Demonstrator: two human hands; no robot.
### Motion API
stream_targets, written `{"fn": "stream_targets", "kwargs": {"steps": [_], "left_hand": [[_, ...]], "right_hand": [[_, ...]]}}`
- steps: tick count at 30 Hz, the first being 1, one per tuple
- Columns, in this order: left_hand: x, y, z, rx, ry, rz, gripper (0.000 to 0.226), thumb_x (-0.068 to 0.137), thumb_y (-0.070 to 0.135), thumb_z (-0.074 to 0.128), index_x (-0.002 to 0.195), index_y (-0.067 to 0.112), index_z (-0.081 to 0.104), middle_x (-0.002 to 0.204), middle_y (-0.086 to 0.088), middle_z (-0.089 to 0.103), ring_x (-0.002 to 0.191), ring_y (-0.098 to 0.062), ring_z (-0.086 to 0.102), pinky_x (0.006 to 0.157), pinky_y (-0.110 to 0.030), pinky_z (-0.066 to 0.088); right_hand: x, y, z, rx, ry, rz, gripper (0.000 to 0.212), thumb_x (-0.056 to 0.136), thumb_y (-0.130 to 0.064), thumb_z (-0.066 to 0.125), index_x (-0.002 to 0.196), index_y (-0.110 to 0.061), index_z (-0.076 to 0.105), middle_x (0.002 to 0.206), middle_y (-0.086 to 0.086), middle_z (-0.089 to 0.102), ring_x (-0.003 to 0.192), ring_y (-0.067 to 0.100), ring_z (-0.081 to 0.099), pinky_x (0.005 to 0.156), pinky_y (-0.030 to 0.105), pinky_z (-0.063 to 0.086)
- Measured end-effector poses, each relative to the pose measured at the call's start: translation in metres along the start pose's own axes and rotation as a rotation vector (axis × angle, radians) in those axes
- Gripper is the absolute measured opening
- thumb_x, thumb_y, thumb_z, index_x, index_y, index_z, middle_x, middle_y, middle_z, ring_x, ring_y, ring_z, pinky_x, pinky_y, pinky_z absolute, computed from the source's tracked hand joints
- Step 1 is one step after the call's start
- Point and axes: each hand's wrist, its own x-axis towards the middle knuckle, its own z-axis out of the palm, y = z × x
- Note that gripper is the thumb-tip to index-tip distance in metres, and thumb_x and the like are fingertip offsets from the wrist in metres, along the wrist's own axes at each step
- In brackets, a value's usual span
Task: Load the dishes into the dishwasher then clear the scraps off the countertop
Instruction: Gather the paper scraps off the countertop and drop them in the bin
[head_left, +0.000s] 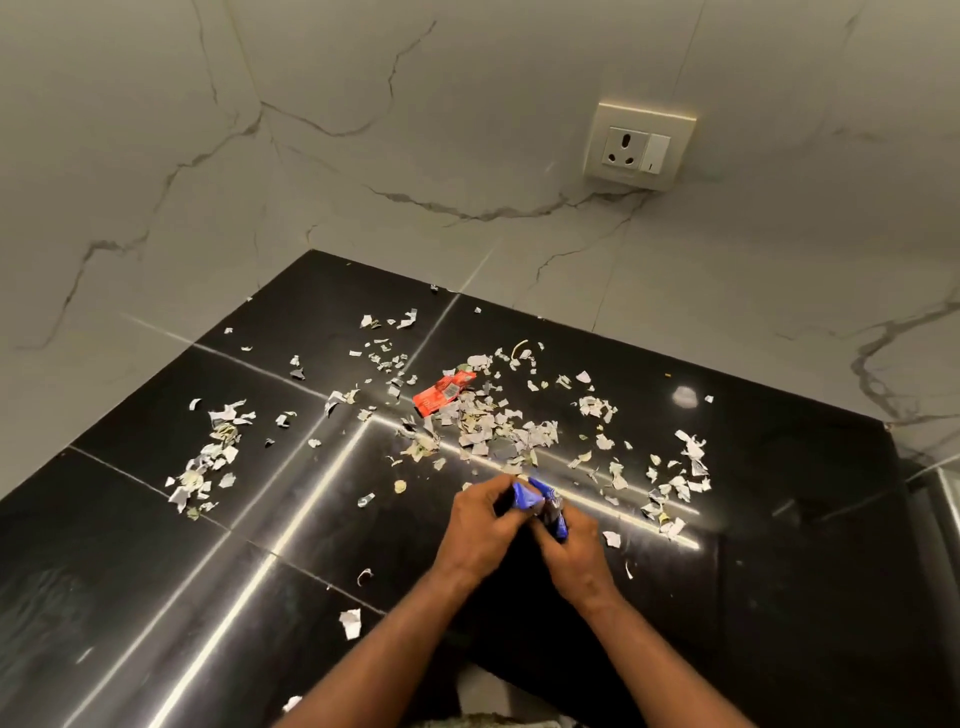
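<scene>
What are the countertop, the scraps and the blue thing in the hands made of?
Countertop: polished black stone or tile, judging by mirror glare and seams. Scraps: torn printed paper, apparently, matte with ragged edges. Blue thing: likely a crinkled glossy plastic or foil wrapper, gripped by both hands.

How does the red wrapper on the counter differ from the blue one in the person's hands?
The red wrapper lies loose on the black countertop among torn paper scraps; the blue wrapper is off the counter, gripped between both hands. The red one lies fairly flat, untouched; the blue one is crumpled. Both look like shiny packaging litter.
</scene>
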Motion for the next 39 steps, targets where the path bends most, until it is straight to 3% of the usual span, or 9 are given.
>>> {"fn": "stream_targets", "kwargs": {"steps": [4,7,13,19,22,28,33,37,39], "left_hand": [[0.011,0.008,-0.008,-0.027,-0.222,-0.035,0.035,0.089,0.001,0.061,0.115,0.018,0.076,0.107,0.002,0.08,0.103,-0.017,0.075,0.095,-0.035,0.06],[0.037,0.008,-0.024,0.078,-0.122,-0.089,0.042,0.081,0.006,0.054,0.109,0.028,0.077,0.1,0.004,0.08,0.087,-0.016,0.076,0.08,-0.041,0.063],[0.116,0.003,-0.063,0.462,0.304,-0.076,0.029,0.096,0.009,0.065,0.124,0.018,0.066,0.121,0.0,0.066,0.102,-0.011,0.062,0.093,-0.028,0.053],[0.161,-0.031,-0.075,0.812,0.26,-0.257,0.04,0.101,0.032,0.061,0.134,0.01,0.055,0.128,-0.015,0.063,0.123,-0.033,0.056,0.107,-0.047,0.045],[0.158,-0.042,-0.07,0.932,0.244,-0.28,0.039,0.1,0.039,0.063,0.128,0.014,0.059,0.125,-0.011,0.06,0.12,-0.029,0.053,0.105,-0.046,0.046],[0.15,-0.048,-0.064,0.691,0.343,-0.195,0.021,0.099,0.034,0.067,0.096,0.013,0.07,0.085,-0.002,0.068,0.084,-0.023,0.066,0.083,-0.047,0.06],[0.13,-0.022,-0.049,0.631,0.509,0.055,0.019,0.106,0.022,0.049,0.103,0.015,0.067,0.093,0.002,0.063,0.092,-0.023,0.056,0.083,-0.039,0.049],[0.087,0.014,-0.009,0.338,0.326,0.158,0.029,0.109,0.009,0.047,0.127,0.02,0.066,0.107,0.008,0.07,0.095,0.001,0.064,0.084,-0.011,0.048],[0.064,0.017,0.017,0.283,0.203,0.171,0.03,0.109,0.008,0.046,0.125,0.024,0.067,0.106,0.006,0.071,0.094,0.001,0.067,0.083,-0.014,0.053]], "right_hand": [[0.006,0.016,-0.008,0.136,-0.031,0.057,0.016,0.103,-0.019,0.063,0.099,-0.028,0.076,0.077,-0.008,0.077,0.065,0.001,0.066,0.062,0.023,0.053],[0.012,0.019,-0.006,0.267,-0.009,0.181,0.023,0.11,-0.006,0.049,0.094,-0.002,0.065,0.072,0.013,0.075,0.05,0.018,0.064,0.047,0.028,0.049],[0.017,0.015,-0.01,0.312,-0.105,0.301,0.037,0.112,-0.012,0.044,0.08,0.0,0.056,0.068,0.017,0.071,0.043,0.023,0.06,0.039,0.029,0.038],[0.018,0.01,-0.019,0.331,-0.185,0.272,0.069,0.112,-0.04,0.047,0.065,0.007,0.066,0.056,0.024,0.066,0.037,0.023,0.056,0.036,0.025,0.036],[0.018,0.01,-0.022,0.358,-0.201,0.233,0.072,0.108,-0.045,0.056,0.069,0.015,0.065,0.058,0.023,0.068,0.038,0.019,0.06,0.037,0.025,0.041],[0.019,0.009,-0.023,0.398,-0.193,0.198,0.087,0.098,-0.071,0.05,0.067,0.008,0.068,0.06,0.026,0.069,0.041,0.022,0.063,0.042,0.024,0.046],[0.024,0.018,-0.021,0.458,-0.14,0.272,0.077,0.113,-0.045,0.038,0.079,0.018,0.064,0.066,0.027,0.069,0.045,0.029,0.063,0.048,0.032,0.051],[0.028,0.017,-0.023,0.436,-0.11,0.302,0.027,0.113,-0.011,0.039,0.113,0.003,0.062,0.092,0.027,0.074,0.058,0.03,0.069,0.051,0.037,0.057],[0.028,0.016,-0.022,0.398,-0.082,0.276,0.022,0.11,-0.003,0.04,0.116,0.0,0.061,0.091,0.022,0.075,0.06,0.027,0.07,0.053,0.037,0.058]]}}
